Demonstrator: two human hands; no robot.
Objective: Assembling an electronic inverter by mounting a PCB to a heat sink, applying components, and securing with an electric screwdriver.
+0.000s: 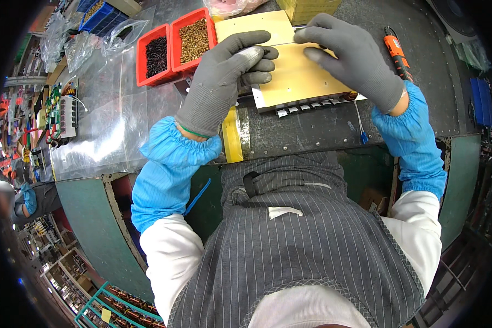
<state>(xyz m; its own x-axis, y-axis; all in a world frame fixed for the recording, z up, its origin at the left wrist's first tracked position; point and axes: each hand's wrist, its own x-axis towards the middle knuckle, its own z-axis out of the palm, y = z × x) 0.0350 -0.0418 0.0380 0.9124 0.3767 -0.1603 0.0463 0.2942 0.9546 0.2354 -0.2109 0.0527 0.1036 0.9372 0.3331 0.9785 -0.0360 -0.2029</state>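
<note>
Both of my hands wear grey knitted gloves over the yellow sheet (pixel 303 74), which has a crosswise line with another yellow panel (pixel 257 26) beyond it. My left hand (pixel 227 71) is at the sheet's left edge, index finger stretched out, thumb against the curled fingers; anything inside them is hidden. Over the right part of the sheet, my right hand (pixel 350 54) has its thumb and forefinger apart, with no object visible between them. White connectors (pixel 306 106) of an assembly show along the sheet's near edge. A white wire with a blue plug (pixel 364 138) hangs at its right.
Two red bins hold black screws (pixel 157 54) and brass-coloured screws (pixel 194 41). An orange-black power screwdriver (pixel 397 53) lies right. A circuit board assembly (pixel 66 115) sits left on plastic sheeting (pixel 109 120). Behind is a yellow box (pixel 309 10). Another person (pixel 35 199) is far left.
</note>
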